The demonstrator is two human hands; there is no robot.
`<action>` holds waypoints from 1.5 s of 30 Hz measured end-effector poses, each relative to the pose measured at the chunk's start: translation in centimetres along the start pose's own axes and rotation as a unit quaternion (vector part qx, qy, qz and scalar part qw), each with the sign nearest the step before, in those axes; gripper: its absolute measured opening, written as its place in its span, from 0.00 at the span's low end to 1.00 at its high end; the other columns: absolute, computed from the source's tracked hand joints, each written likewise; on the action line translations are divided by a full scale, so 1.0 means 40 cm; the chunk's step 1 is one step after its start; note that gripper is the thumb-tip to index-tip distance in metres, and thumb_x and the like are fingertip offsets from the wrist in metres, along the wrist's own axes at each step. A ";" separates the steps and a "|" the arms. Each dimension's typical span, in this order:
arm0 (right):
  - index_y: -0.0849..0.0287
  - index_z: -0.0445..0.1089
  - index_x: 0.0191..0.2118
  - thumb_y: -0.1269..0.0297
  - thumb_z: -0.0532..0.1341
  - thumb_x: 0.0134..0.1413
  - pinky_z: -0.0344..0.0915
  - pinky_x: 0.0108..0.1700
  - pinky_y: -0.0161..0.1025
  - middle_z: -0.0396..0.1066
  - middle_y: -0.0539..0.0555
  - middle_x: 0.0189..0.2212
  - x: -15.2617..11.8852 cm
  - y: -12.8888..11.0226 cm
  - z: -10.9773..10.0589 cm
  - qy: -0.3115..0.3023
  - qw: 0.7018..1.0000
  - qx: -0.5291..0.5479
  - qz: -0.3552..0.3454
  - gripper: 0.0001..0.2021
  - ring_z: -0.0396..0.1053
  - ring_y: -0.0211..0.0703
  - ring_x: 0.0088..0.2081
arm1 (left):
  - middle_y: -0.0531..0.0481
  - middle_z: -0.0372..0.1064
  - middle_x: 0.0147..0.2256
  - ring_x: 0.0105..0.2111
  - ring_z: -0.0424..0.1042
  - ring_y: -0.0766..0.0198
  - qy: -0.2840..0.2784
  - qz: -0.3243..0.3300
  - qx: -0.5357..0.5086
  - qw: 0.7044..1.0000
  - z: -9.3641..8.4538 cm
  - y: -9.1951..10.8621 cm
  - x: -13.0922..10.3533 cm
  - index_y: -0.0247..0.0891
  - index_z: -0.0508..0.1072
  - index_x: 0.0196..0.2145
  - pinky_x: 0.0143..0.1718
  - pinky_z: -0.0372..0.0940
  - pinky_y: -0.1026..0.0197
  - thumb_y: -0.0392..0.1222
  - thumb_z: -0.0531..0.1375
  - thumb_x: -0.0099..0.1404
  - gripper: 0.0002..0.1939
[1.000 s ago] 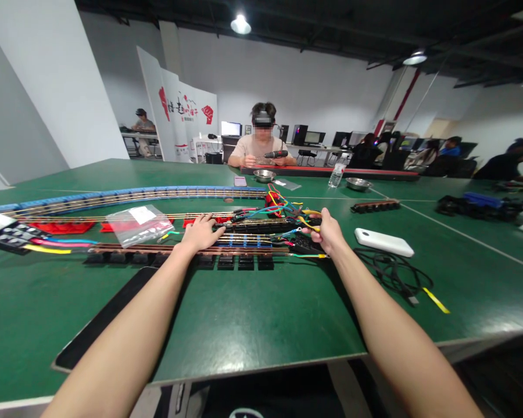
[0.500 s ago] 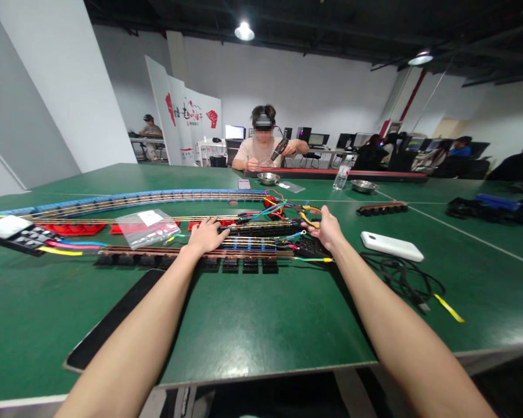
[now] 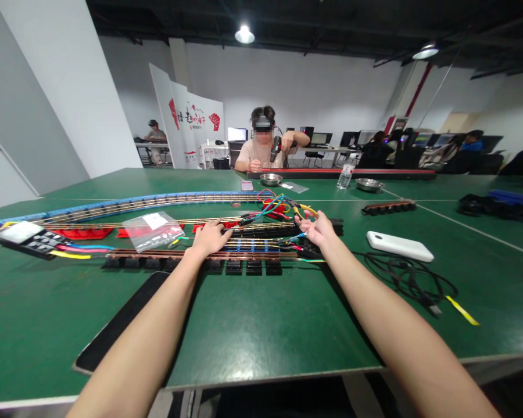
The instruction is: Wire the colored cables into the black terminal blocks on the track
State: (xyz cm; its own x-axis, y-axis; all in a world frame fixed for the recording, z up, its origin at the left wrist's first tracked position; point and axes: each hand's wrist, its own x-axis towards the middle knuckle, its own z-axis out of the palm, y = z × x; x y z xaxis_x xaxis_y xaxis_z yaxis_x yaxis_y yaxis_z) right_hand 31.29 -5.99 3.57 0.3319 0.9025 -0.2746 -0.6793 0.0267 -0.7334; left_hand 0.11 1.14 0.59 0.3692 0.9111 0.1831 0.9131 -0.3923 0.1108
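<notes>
My left hand [image 3: 211, 238] grips a black track strip [image 3: 265, 230] with gold rails, fingers on its far side and thumb on the near side. Yellow-handled pliers [image 3: 308, 210] are in my right hand [image 3: 318, 230], beside the strip's right part; their jaws are hard to make out among coloured wires [image 3: 275, 201]. In front of the strip lie a short blue track piece [image 3: 255, 245] and a copper-railed black strip [image 3: 157, 255]. A plastic bag [image 3: 154, 232] with a white label is left of my left hand.
A long curved blue track [image 3: 157, 200] runs behind. To the right are a white power bank [image 3: 400, 246], black cables [image 3: 407, 278] and another copper-railed piece [image 3: 389, 206]. A dark tablet-like slab [image 3: 122, 322] lies front left. Across the table, a person holds a power drill [image 3: 276, 149].
My right hand has turned and shifted slightly left, with the pliers' handles now partly hidden. My left hand stays on the strip. The camera view has shifted slightly; the person's drill is more upright.
</notes>
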 end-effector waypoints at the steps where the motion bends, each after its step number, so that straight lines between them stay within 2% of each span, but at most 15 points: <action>1: 0.56 0.58 0.33 0.61 0.36 0.68 0.51 0.12 0.25 0.70 0.58 0.27 0.001 0.002 0.001 -0.002 1.000 0.008 0.012 0.18 0.51 0.29 0.13 | 0.41 0.56 0.64 0.65 0.53 0.49 -0.001 0.000 0.000 1.000 -0.001 0.001 -0.001 0.37 0.72 0.53 0.61 0.53 0.42 0.60 0.42 0.69 0.31; 4: 0.56 0.56 0.32 0.66 0.37 0.67 0.50 0.11 0.24 0.69 0.58 0.28 0.002 0.002 -0.001 -0.002 0.999 0.021 0.040 0.16 0.50 0.28 0.14 | 0.41 0.56 0.65 0.65 0.53 0.49 -0.002 -0.001 0.000 1.000 -0.003 0.004 -0.002 0.38 0.72 0.54 0.60 0.54 0.41 0.59 0.43 0.69 0.31; 9: 0.56 0.55 0.31 0.67 0.40 0.66 0.50 0.12 0.25 0.70 0.58 0.31 -0.001 -0.012 -0.017 0.012 0.998 0.008 0.060 0.13 0.51 0.29 0.15 | 0.41 0.54 0.65 0.65 0.53 0.48 0.001 -0.004 -0.002 1.000 0.006 0.000 0.002 0.37 0.71 0.55 0.61 0.53 0.41 0.60 0.43 0.69 0.31; 13: 0.55 0.55 0.31 0.63 0.43 0.67 0.60 0.17 0.28 0.70 0.58 0.34 -0.001 -0.027 -0.033 0.032 0.998 -0.022 0.053 0.13 0.62 0.33 0.20 | 0.41 0.53 0.66 0.65 0.52 0.48 0.004 -0.002 0.007 1.000 0.014 -0.004 0.005 0.36 0.70 0.56 0.62 0.52 0.42 0.60 0.44 0.68 0.32; 17: 0.55 0.57 0.31 0.58 0.46 0.68 0.70 0.26 0.36 0.70 0.57 0.33 -0.006 -0.041 -0.042 0.034 0.996 -0.063 0.051 0.14 0.71 0.41 0.30 | 0.41 0.52 0.66 0.66 0.50 0.49 0.000 -0.003 0.008 1.000 0.013 -0.002 0.003 0.36 0.69 0.57 0.62 0.51 0.41 0.60 0.43 0.69 0.32; 22: 0.55 0.59 0.30 0.58 0.49 0.67 0.71 0.29 0.41 0.70 0.56 0.31 -0.019 -0.049 -0.042 0.020 0.991 -0.116 0.065 0.13 0.71 0.42 0.31 | 0.41 0.52 0.66 0.66 0.49 0.49 -0.005 -0.002 0.003 1.000 0.010 -0.002 0.000 0.37 0.69 0.57 0.62 0.51 0.40 0.61 0.43 0.69 0.33; 26: 0.55 0.63 0.32 0.59 0.51 0.66 0.73 0.33 0.47 0.70 0.54 0.31 -0.028 -0.061 -0.047 0.005 0.991 -0.131 0.039 0.11 0.70 0.43 0.32 | 0.41 0.52 0.66 0.67 0.48 0.49 0.001 0.001 0.005 1.000 0.015 -0.004 0.002 0.38 0.69 0.56 0.62 0.52 0.40 0.61 0.42 0.69 0.33; 30: 0.55 0.61 0.27 0.58 0.52 0.63 0.73 0.36 0.51 0.70 0.57 0.32 -0.033 -0.071 -0.059 -0.017 0.992 -0.116 0.041 0.13 0.72 0.49 0.38 | 0.41 0.51 0.67 0.67 0.48 0.49 0.002 0.003 0.004 1.000 0.017 -0.005 0.002 0.37 0.70 0.56 0.62 0.51 0.41 0.61 0.42 0.69 0.32; 32: 0.56 0.60 0.26 0.60 0.51 0.64 0.73 0.37 0.50 0.72 0.58 0.34 -0.039 -0.072 -0.063 -0.020 0.992 -0.117 0.039 0.14 0.72 0.49 0.40 | 0.42 0.51 0.67 0.66 0.49 0.48 0.001 0.005 0.004 1.000 0.015 -0.004 0.002 0.38 0.70 0.55 0.62 0.51 0.41 0.61 0.42 0.69 0.32; 35: 0.56 0.61 0.25 0.62 0.50 0.66 0.72 0.38 0.43 0.74 0.58 0.36 -0.056 -0.077 -0.059 -0.027 0.990 -0.136 0.014 0.17 0.72 0.45 0.40 | 0.41 0.50 0.67 0.67 0.49 0.48 -0.002 0.008 0.005 1.000 0.014 -0.004 0.001 0.38 0.71 0.54 0.62 0.52 0.41 0.61 0.42 0.69 0.32; 38: 0.57 0.61 0.23 0.62 0.49 0.68 0.70 0.37 0.37 0.77 0.57 0.38 -0.085 -0.095 -0.050 -0.058 0.988 -0.140 -0.033 0.19 0.73 0.42 0.42 | 0.42 0.50 0.67 0.67 0.48 0.49 -0.003 0.006 0.002 1.000 0.015 -0.005 0.002 0.38 0.71 0.54 0.62 0.51 0.40 0.61 0.42 0.69 0.32; 42: 0.56 0.66 0.26 0.62 0.50 0.68 0.68 0.37 0.35 0.78 0.55 0.42 -0.138 -0.138 -0.051 -0.113 0.977 -0.120 -0.132 0.18 0.74 0.42 0.45 | 0.41 0.50 0.67 0.67 0.47 0.49 0.003 0.007 0.003 1.000 0.020 -0.007 0.004 0.37 0.70 0.56 0.62 0.50 0.40 0.61 0.41 0.69 0.33; 45: 0.55 0.69 0.26 0.62 0.53 0.66 0.68 0.40 0.35 0.76 0.53 0.47 -0.178 -0.175 -0.072 -0.143 0.966 -0.108 -0.188 0.16 0.71 0.43 0.51 | 0.40 0.50 0.67 0.67 0.48 0.49 0.002 0.005 0.006 1.000 0.022 -0.008 0.005 0.36 0.68 0.57 0.62 0.51 0.40 0.62 0.41 0.69 0.34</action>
State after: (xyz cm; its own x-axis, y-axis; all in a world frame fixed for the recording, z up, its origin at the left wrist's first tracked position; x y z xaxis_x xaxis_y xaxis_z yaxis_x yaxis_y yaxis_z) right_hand 35.55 -13.84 8.86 0.3136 0.9291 0.1958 -0.3836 0.3126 -0.8690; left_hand 0.04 1.54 -0.25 0.3770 0.9070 0.1878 0.9116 -0.3992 0.0980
